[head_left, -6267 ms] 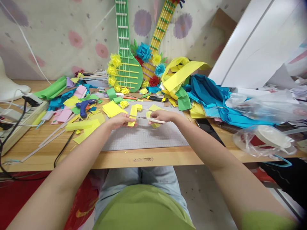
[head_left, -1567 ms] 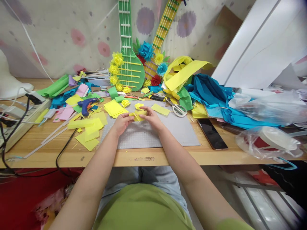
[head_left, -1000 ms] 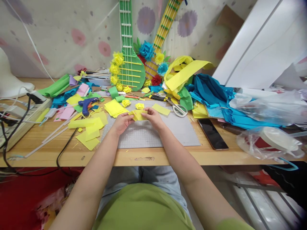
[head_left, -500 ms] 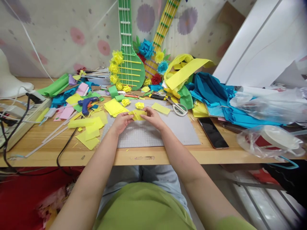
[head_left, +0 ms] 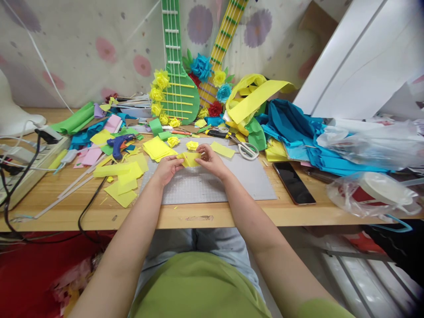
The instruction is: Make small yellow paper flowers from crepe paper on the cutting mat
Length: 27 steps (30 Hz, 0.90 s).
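Between my hands, above the grey cutting mat (head_left: 195,190), is a small piece of yellow paper (head_left: 190,160) with a folded or curled edge. My left hand (head_left: 168,169) pinches its left end. The fingers of my right hand (head_left: 212,161) grip its right end. Just beyond it sit two small yellow paper flowers, one at the centre (head_left: 191,145) and a second flower (head_left: 172,141) to the left. A stack of yellow squares (head_left: 158,149) lies beside my left hand, and a loose yellow sheet (head_left: 222,149) lies beyond my right hand.
White-handled scissors (head_left: 247,150) and a phone (head_left: 294,183) lie to the right. A blue glue gun (head_left: 118,145) rests on the left among paper scraps. Green (head_left: 182,95) and yellow (head_left: 223,44) paper instruments lean at the back. A bagged cup (head_left: 374,192) stands at the right edge.
My right fingers have shifted slightly on the yellow paper, with the index finger raised a little. My left hand has barely moved, and both hands still hold the piece.
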### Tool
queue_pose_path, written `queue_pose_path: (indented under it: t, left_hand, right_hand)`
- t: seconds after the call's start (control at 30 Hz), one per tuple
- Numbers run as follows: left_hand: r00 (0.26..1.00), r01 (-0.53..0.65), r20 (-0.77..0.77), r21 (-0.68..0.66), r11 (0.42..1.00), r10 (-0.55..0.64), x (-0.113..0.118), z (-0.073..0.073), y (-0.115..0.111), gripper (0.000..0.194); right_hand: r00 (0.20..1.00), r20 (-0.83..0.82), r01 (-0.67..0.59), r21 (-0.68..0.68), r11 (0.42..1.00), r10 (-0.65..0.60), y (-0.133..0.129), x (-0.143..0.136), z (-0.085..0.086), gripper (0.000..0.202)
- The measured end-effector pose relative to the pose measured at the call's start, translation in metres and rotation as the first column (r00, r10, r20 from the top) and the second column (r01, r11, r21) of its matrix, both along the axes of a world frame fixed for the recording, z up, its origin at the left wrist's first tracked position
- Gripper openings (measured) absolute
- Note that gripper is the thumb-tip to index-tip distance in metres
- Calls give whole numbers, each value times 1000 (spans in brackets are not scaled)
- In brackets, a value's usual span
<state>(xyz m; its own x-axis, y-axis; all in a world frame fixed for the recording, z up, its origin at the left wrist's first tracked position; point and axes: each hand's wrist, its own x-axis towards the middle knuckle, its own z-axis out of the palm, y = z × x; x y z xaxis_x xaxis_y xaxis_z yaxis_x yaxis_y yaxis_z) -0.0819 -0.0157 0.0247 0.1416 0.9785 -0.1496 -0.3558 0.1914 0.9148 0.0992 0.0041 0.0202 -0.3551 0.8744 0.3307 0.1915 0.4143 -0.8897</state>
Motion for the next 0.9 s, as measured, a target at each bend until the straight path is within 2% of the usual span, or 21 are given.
queue_pose_path:
  t: [0.33, 0.53, 0.63, 0.73, 0.8, 0.9]
  left_hand:
    - [1000, -7, -2, -5, 1000, 7, 1, 0, 0, 19]
    - [1000, 2, -17, -18, 1000, -3, 1, 1, -1, 20]
    - [1000, 8, -20, -19, 1000, -8, 1, 0, -1, 20]
    - [1000, -10, -14, -33, 999, 9, 1, 0, 0, 20]
    - [1000, -14, -10, -43, 999, 13, 1, -1, 0, 19]
    - [1000, -14, -8, -47, 999, 13, 2, 0, 0, 18]
  right_hand:
    - [998, 64, -9, 1, 1000, 9, -3, 0, 4, 15]
    - [994, 106, -22, 24, 999, 19, -3, 0, 3, 19]
    - [986, 166, -6, 52, 999, -3, -3, 0, 3, 17]
    - [979, 201, 21, 43, 999, -29, -3, 0, 3, 24]
    - [986, 164, 35, 3, 999, -35, -2, 0, 2, 28]
    - [1000, 20, 21, -121, 992, -19, -1, -1, 1, 30]
